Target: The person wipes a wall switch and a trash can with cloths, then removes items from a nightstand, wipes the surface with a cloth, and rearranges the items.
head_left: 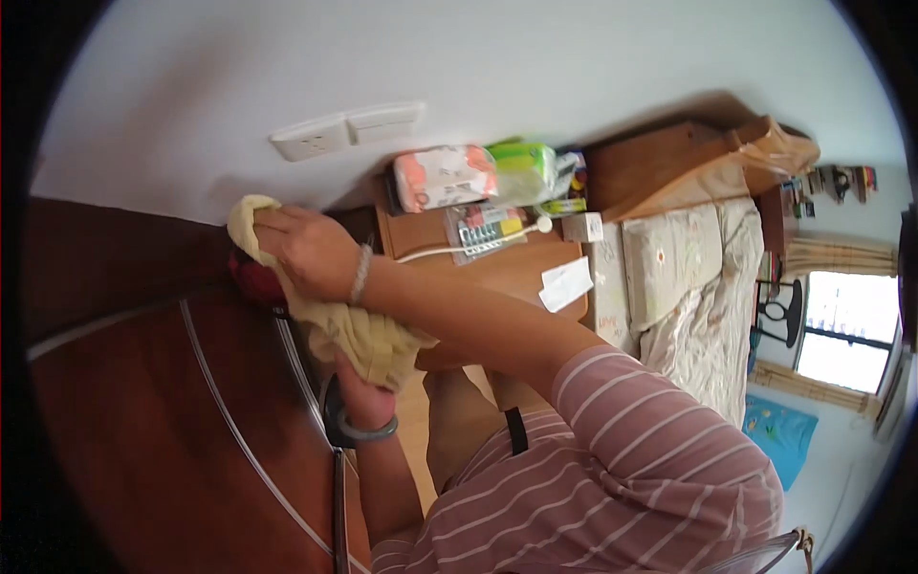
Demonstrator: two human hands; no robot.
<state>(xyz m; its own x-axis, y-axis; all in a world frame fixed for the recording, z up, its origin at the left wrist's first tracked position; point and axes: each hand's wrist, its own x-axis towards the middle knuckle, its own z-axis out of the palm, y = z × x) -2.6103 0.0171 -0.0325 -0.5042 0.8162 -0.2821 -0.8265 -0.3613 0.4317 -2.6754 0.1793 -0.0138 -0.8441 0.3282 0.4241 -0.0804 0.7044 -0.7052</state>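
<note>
A pale yellow cloth (359,335) hangs in folds between my two hands, beside the dark wood cabinet. My right hand (311,251), with a beaded bracelet at the wrist, is closed on the cloth's upper end, near the wall. Below it, my left hand (363,397) wears a grey bangle and grips the lower end; most of its fingers are hidden in the folds. A dark red object (256,280) shows partly under the cloth by my right hand; its kind is not clear.
The dark wood cabinet (143,421) has metal trim strips. Wall sockets (320,141) sit above a wooden nightstand (488,277), which bears a tissue pack (445,177), a green pack (526,167), a white cable (445,251) and papers (566,284). Beyond stands a bed (684,335).
</note>
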